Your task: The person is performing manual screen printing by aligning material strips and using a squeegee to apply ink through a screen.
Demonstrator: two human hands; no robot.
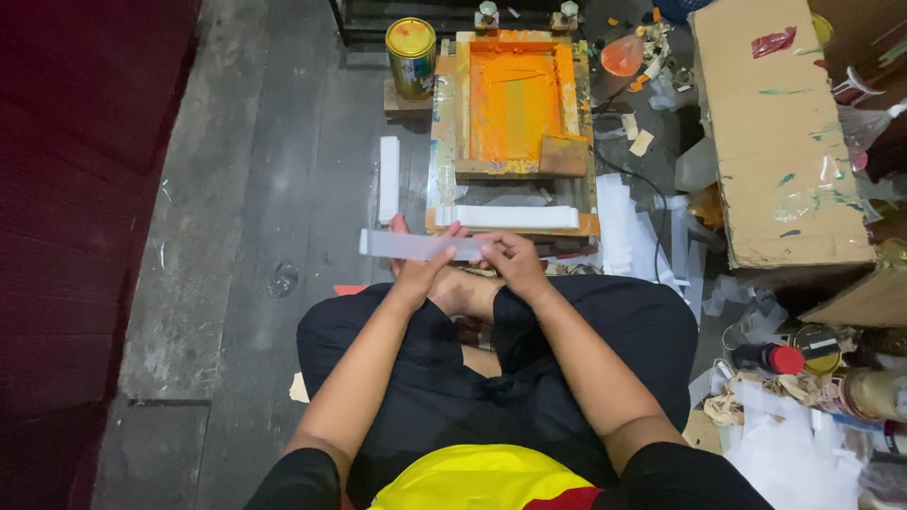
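Note:
I sit cross-legged on a dark floor. Both hands hold a long white strip (402,245) level in front of my knees. My left hand (422,262) grips its middle from below; my right hand (511,259) pinches its right end. Just beyond lies a wooden printing screen frame (462,104) coated in orange ink (513,99), with a wooden squeegee (563,157) resting at its near right corner. A stack of white strips (507,216) lies across the board's front edge.
A gold tin can (411,57) stands left of the frame. Another white strip pile (388,178) lies on the floor at left. A paint-smeared cardboard box (779,132) stands at right, with cans, bottles and white bags (803,444) near my right knee.

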